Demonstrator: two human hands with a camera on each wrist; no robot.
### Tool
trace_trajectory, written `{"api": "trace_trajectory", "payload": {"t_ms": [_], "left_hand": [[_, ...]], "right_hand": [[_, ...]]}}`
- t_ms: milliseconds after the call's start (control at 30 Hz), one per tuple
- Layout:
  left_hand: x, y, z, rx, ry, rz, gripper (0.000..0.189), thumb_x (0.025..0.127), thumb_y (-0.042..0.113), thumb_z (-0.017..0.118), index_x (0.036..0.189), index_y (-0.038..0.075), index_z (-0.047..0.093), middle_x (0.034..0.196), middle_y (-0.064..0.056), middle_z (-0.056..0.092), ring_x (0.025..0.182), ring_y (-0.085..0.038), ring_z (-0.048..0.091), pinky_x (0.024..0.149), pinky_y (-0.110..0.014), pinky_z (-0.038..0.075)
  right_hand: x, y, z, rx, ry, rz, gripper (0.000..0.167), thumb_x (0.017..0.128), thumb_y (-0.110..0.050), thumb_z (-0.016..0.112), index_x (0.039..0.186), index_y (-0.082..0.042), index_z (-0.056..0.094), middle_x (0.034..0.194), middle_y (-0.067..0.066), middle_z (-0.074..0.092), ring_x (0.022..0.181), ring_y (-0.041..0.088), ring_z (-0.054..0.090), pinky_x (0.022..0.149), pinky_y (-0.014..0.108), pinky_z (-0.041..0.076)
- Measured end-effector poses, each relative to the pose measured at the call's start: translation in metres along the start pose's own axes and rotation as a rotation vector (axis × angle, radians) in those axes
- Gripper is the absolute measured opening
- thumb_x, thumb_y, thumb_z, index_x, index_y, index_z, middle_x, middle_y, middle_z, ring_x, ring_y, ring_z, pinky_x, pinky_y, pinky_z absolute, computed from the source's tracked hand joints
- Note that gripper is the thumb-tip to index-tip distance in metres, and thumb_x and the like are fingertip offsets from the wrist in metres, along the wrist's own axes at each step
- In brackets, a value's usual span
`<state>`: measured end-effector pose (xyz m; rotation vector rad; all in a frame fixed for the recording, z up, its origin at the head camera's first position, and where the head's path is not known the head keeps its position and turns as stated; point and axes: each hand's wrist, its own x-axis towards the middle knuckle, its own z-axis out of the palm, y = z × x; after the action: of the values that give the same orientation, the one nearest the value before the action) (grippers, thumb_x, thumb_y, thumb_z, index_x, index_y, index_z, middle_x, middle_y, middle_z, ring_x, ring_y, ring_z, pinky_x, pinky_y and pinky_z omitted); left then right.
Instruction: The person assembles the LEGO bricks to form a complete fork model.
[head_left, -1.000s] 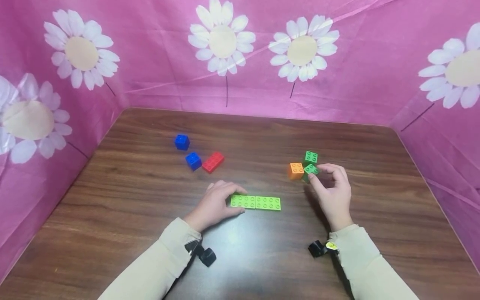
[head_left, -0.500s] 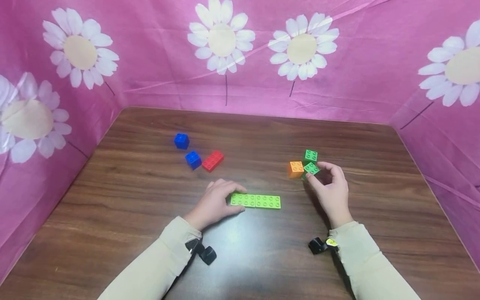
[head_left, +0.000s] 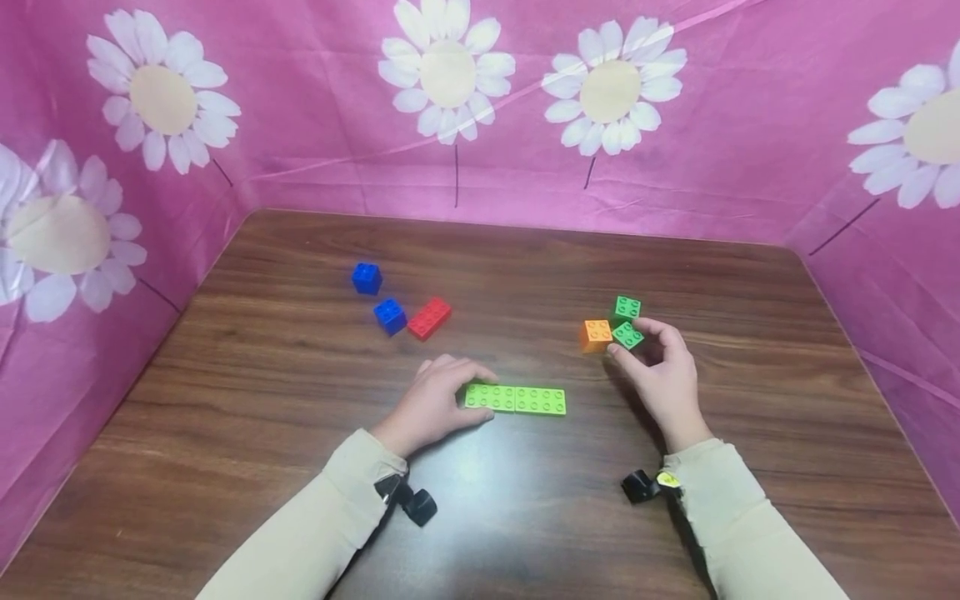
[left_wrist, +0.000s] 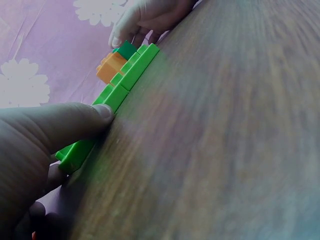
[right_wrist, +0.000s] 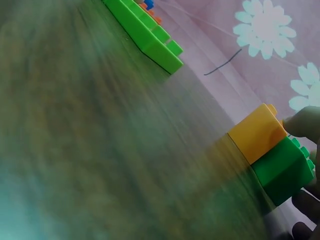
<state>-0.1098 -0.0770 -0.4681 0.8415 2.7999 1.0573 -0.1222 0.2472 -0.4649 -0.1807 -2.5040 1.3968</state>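
Note:
Two lime-green 2x4 toy bricks lie end to end on the table. My left hand (head_left: 435, 402) grips the left lime brick (head_left: 490, 398), thumb on the near side and fingers on the far side. The right lime brick (head_left: 542, 401) touches it end on. Over on the right, my right hand (head_left: 663, 379) pinches a green 2x2 brick (head_left: 627, 335) between thumb and index finger; it still stands on the table. An orange 2x2 brick (right_wrist: 257, 134) stands against this green brick (right_wrist: 284, 170), close to the thumb. Just behind is a second green brick (head_left: 627, 308).
At the back left stand two blue bricks, one farther back (head_left: 367, 279) and one nearer (head_left: 390, 317). A red brick (head_left: 430, 318) lies beside the nearer one. Pink cloth (head_left: 322, 100) with daisies encloses the back and sides of the wooden table (head_left: 510, 258).
My right thumb has slid left along the near side of the green brick, toward the orange one. The left hand and the bricks stay where they were; the head view shifts slightly.

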Motion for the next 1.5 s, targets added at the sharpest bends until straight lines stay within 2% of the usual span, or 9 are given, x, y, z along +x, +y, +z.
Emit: {"api": "trace_trajectory", "payload": {"t_ms": [167,300,533,667,867,1067,1167,1367,1500], "left_hand": [[0.001,0.000,0.000,0.001,-0.002,-0.003,0.043,0.077,0.032,0.086,0.116,0.024,0.071,0.119,0.010,0.070,0.101,-0.012,0.055,0.092,-0.035,0.037],[0.001,0.000,0.000,-0.001,-0.005,0.002,0.042,0.077,0.032,0.086,0.115,0.024,0.071,0.118,0.010,0.070,0.100,-0.012,0.054,0.091,-0.035,0.037],[0.000,0.000,-0.001,0.005,-0.002,0.009,0.043,0.077,0.032,0.086,0.116,0.024,0.070,0.118,0.010,0.070,0.100,-0.012,0.055,0.091,-0.035,0.037],[0.000,0.000,-0.001,0.006,-0.007,0.007,0.043,0.077,0.033,0.086,0.116,0.024,0.071,0.118,0.010,0.070,0.100,-0.012,0.055,0.091,-0.035,0.038],[-0.001,0.001,-0.001,0.010,-0.001,0.009,0.042,0.077,0.033,0.086,0.116,0.025,0.071,0.118,0.010,0.070,0.099,-0.012,0.055,0.090,-0.035,0.038],[-0.002,0.002,-0.001,0.016,0.001,0.010,0.042,0.077,0.033,0.086,0.115,0.025,0.071,0.118,0.010,0.070,0.099,-0.012,0.055,0.089,-0.034,0.038],[-0.002,0.002,-0.001,0.012,-0.003,0.008,0.042,0.077,0.033,0.086,0.115,0.025,0.071,0.117,0.011,0.070,0.099,-0.011,0.055,0.089,-0.034,0.038],[0.000,0.000,-0.001,0.010,0.000,0.018,0.042,0.077,0.032,0.086,0.115,0.024,0.071,0.116,0.010,0.071,0.097,-0.012,0.054,0.088,-0.034,0.037],[0.003,0.000,-0.001,0.018,0.003,0.022,0.042,0.078,0.033,0.086,0.116,0.023,0.071,0.118,0.009,0.070,0.098,-0.012,0.054,0.088,-0.035,0.037]], "right_hand": [[0.006,0.003,0.002,-0.023,-0.031,-0.048,0.046,0.085,-0.021,0.081,0.124,-0.003,0.063,0.117,0.008,0.056,0.104,0.015,0.055,0.085,0.017,0.045],[0.009,0.004,0.003,-0.054,-0.061,-0.063,0.049,0.085,-0.027,0.082,0.126,-0.006,0.064,0.120,0.007,0.058,0.104,0.016,0.052,0.084,0.021,0.042],[0.020,0.005,0.004,-0.070,-0.191,-0.128,0.058,0.082,-0.027,0.085,0.132,-0.008,0.062,0.131,0.013,0.055,0.123,0.029,0.048,0.099,0.047,0.038],[0.025,0.007,0.005,-0.092,-0.218,-0.170,0.056,0.079,-0.022,0.087,0.128,-0.008,0.065,0.133,0.012,0.056,0.126,0.031,0.047,0.102,0.053,0.035],[0.028,0.007,0.005,-0.088,-0.211,-0.190,0.048,0.077,-0.020,0.089,0.120,-0.007,0.069,0.131,0.011,0.059,0.125,0.031,0.049,0.100,0.051,0.036],[0.025,0.005,0.005,-0.088,-0.215,-0.149,0.048,0.080,-0.029,0.087,0.119,-0.007,0.069,0.130,0.009,0.059,0.126,0.030,0.048,0.100,0.052,0.036],[0.023,0.004,0.004,-0.067,-0.201,-0.128,0.048,0.080,-0.031,0.086,0.120,-0.008,0.069,0.129,0.007,0.059,0.126,0.028,0.048,0.101,0.047,0.037],[0.021,-0.001,0.004,-0.004,-0.120,-0.130,0.046,0.080,-0.023,0.087,0.120,-0.008,0.070,0.127,0.004,0.060,0.123,0.016,0.049,0.099,0.028,0.035],[0.021,-0.010,0.003,0.052,-0.041,-0.168,0.044,0.078,-0.014,0.087,0.118,-0.006,0.071,0.126,0.005,0.061,0.116,0.006,0.050,0.089,0.024,0.039]]}}
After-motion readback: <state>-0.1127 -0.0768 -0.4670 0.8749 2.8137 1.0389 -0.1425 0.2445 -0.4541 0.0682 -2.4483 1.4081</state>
